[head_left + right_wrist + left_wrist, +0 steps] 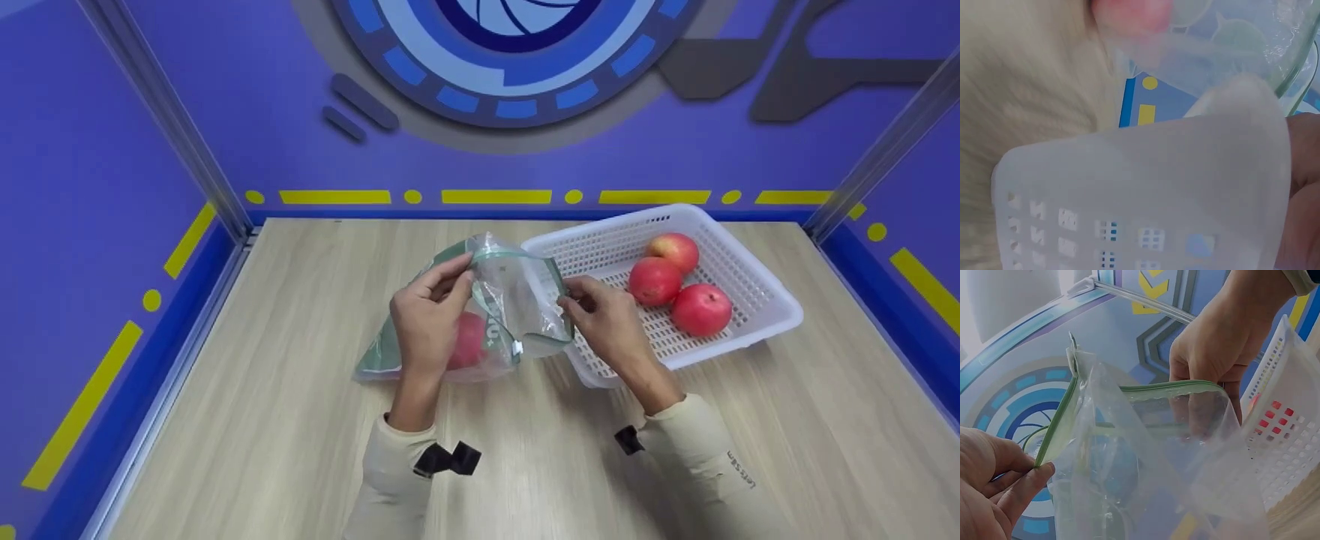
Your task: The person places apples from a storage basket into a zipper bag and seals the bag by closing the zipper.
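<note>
A clear and green zip bag (499, 300) lies on the table with its mouth spread apart, a white slider on the seam. Inside it sits a red apple (468, 341), partly behind my left hand (429, 315). That hand pinches one side of the bag's rim between thumb and fingers, plain in the left wrist view, where the green zip edge (1058, 419) runs up from the fingertips. My right hand (609, 319) pinches the opposite rim, over the near left side of a white basket (761, 277). Its fingertips show through the clear film in the left wrist view.
Three red apples, among them a front one (701, 310), rest in the basket's right half. The basket stands at the right of the wooden table (285, 420). Blue printed panels (480, 169) wall in the back and sides.
</note>
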`<state>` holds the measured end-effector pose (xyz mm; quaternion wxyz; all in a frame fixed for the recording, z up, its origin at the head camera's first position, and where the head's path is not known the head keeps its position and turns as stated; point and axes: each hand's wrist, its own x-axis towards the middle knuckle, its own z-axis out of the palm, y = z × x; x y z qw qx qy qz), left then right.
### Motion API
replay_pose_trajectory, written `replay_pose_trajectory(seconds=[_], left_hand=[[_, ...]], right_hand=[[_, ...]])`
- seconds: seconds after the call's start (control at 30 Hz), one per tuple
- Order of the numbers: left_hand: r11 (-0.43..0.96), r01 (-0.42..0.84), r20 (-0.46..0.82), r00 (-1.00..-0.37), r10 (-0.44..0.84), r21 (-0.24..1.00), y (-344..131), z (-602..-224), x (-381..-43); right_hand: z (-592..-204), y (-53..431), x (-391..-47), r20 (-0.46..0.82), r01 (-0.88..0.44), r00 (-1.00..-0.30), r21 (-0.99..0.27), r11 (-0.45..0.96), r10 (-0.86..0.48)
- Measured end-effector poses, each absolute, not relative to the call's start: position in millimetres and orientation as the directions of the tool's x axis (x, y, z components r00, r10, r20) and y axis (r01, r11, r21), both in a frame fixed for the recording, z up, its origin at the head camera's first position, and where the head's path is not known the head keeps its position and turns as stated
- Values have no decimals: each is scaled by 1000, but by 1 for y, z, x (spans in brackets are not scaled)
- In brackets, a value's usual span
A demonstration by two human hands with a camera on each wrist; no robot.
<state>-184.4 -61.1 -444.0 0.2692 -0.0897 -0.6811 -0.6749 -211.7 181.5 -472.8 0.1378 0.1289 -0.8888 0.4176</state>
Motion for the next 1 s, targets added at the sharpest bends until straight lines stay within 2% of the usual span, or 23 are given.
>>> replay_pose_trajectory(seconds=[0.3, 0.57, 0.67, 0.77, 0.9, 1.0], left_hand=[[37, 475, 465, -839, -283, 879, -72, -441, -183], [37, 452, 439, -840, -318, 891, -96, -434, -194], [129, 420, 438, -842, -316, 899, -109, -423, -203], [311, 380, 465, -844, -270, 871, -121, -404, -216], [577, 308, 482, -859, -174, 756, -132, -374, -236], [700, 271, 480, -870, -116, 661, -140, -353, -248]], right_hand=[[-448, 172, -213, 385, -383, -915, -739, 554, -118], [-432, 155, -239, 428, -430, -893, -717, 548, -141], [-429, 154, -250, 468, -463, -870, -662, 589, -158], [-424, 156, -260, 515, -489, -842, -597, 636, -163], [-410, 159, -272, 561, -515, -809, -533, 672, -176], [-399, 156, -279, 571, -524, -800, -519, 676, -182]])
